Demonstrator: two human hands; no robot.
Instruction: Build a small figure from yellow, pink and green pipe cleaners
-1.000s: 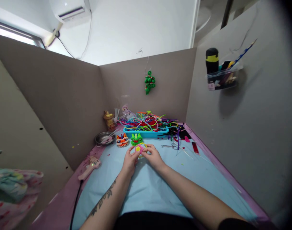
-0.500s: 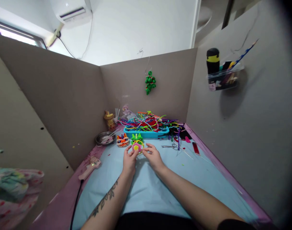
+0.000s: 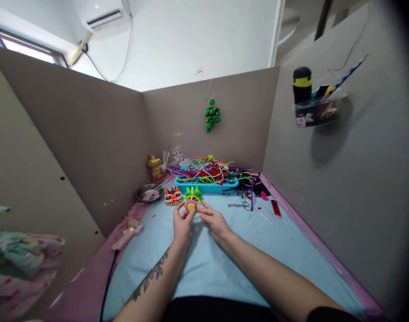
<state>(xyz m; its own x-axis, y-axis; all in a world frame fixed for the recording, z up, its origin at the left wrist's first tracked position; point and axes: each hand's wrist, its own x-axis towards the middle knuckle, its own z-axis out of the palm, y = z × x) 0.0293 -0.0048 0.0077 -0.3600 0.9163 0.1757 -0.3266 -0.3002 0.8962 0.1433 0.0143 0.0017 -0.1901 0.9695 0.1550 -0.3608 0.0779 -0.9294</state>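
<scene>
A small round pipe-cleaner piece, pink with a yellow centre and a yellow strand looping around it, is held up over the middle of the table. My left hand pinches it from the left and below, thumb on its front. From the right, my right hand has its fingertips closed on the yellow strand at the piece's edge. Just behind stands a green fuzzy animal head, partly covered by the piece. An orange and white fuzzy animal head sits to its left.
A blue tray heaped with coloured pipe cleaners stands at the back. Scissors and a red strip lie to the right. At left are a metal bowl and a corded pink glue gun. Grey partitions enclose the table.
My right hand's fingers have come closer together and in against the right edge of the piece. My left hand keeps its pinch. The view has shifted slightly.
</scene>
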